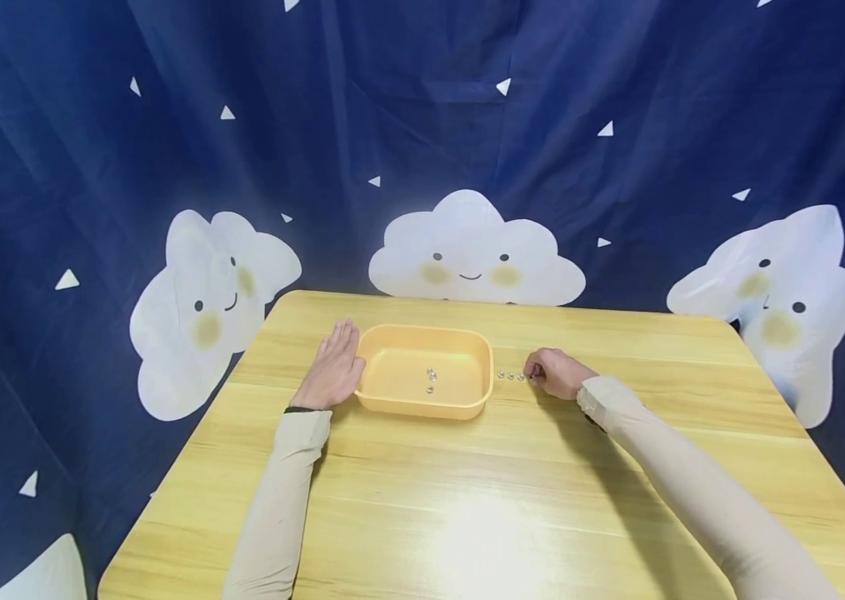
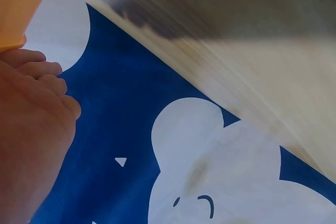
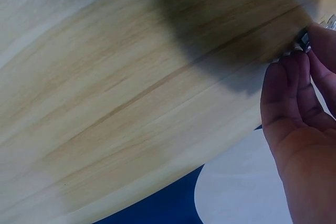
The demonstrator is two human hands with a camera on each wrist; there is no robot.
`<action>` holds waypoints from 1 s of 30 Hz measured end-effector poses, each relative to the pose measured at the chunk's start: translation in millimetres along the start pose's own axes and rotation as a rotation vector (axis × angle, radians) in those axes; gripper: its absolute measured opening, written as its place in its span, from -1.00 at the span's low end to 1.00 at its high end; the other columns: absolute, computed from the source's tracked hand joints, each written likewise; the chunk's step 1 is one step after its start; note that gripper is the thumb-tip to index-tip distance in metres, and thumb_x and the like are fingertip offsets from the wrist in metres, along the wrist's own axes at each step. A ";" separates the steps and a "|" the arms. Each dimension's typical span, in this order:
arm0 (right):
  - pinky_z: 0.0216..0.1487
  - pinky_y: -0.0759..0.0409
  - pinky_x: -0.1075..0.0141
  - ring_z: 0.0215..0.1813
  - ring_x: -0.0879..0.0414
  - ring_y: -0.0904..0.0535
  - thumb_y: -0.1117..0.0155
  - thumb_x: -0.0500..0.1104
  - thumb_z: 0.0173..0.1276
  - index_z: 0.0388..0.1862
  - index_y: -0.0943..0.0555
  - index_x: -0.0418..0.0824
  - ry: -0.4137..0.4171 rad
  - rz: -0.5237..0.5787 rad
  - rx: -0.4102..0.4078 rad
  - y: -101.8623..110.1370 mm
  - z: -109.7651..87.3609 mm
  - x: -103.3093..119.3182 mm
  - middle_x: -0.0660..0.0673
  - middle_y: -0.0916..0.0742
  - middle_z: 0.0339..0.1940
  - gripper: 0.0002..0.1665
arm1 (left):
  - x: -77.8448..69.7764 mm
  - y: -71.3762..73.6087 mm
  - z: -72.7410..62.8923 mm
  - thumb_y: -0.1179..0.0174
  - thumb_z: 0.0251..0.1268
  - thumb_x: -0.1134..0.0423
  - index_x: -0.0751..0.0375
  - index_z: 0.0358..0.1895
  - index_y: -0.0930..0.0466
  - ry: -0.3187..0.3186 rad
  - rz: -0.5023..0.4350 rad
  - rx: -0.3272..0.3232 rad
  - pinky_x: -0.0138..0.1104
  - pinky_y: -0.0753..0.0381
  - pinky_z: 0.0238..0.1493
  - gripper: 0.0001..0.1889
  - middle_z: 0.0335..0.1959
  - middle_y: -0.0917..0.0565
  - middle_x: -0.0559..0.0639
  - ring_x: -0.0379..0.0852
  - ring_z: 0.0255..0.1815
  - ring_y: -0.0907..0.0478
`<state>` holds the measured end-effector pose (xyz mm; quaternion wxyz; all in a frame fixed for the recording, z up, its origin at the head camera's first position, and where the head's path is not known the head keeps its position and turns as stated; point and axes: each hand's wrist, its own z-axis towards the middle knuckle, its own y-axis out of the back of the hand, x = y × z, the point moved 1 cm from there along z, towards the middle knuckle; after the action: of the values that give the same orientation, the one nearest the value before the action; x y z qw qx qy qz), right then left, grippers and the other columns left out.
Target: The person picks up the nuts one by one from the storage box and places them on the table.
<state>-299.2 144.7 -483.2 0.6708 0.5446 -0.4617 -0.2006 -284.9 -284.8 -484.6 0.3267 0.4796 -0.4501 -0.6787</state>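
Note:
A yellow-orange plastic tray [image 1: 422, 410] sits on the table, with a few small shiny silvery pieces [image 1: 430, 389] on its floor. My left hand [image 1: 334, 367] lies along the tray's left wall, fingers extended and thumb at the rim. To the right of the tray, a short row of similar shiny pieces [image 1: 510, 376] lies on the wood. At the right end of that row, my right hand [image 1: 559, 373] pinches a small dark, shiny piece [image 3: 304, 40] between thumb and fingertips; its exact kind is too small to make out.
The wooden table [image 1: 392, 483] has a rounded far edge close to a dark blue curtain [image 1: 422, 108] printed with white clouds and triangles. Bright glare shows on the near part of the tabletop. The right forearm casts a shadow across the wood.

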 end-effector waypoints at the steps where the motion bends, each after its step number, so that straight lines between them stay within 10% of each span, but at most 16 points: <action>1: -0.10 -0.72 0.22 -0.23 0.10 -0.67 -0.28 -0.48 0.26 -0.22 -0.70 -0.32 -0.002 0.000 0.003 0.0 -0.2 0.3 -0.14 -0.76 -0.32 -0.83 | 0.6 -0.8 0.2 0.34 0.61 0.20 0.50 0.63 0.09 0.000 -0.003 0.001 0.16 0.23 0.74 -0.34 0.72 0.10 0.35 0.30 0.76 0.23; 30: -0.15 -0.68 0.20 -0.28 0.10 -0.62 -0.36 -0.43 0.26 -0.18 -0.67 -0.37 0.033 -0.016 -0.031 0.3 -3.2 2.1 -0.14 -0.72 -0.37 -0.85 | 0.0 0.6 0.4 0.37 0.61 0.18 0.47 0.65 0.16 0.028 -0.031 0.036 0.11 0.26 0.75 -0.32 0.72 0.14 0.34 0.26 0.76 0.27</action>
<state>-295.5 145.0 -482.0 0.6852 0.5410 -0.4430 -0.2039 -285.2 -284.9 -484.0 0.3138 0.5017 -0.4502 -0.6687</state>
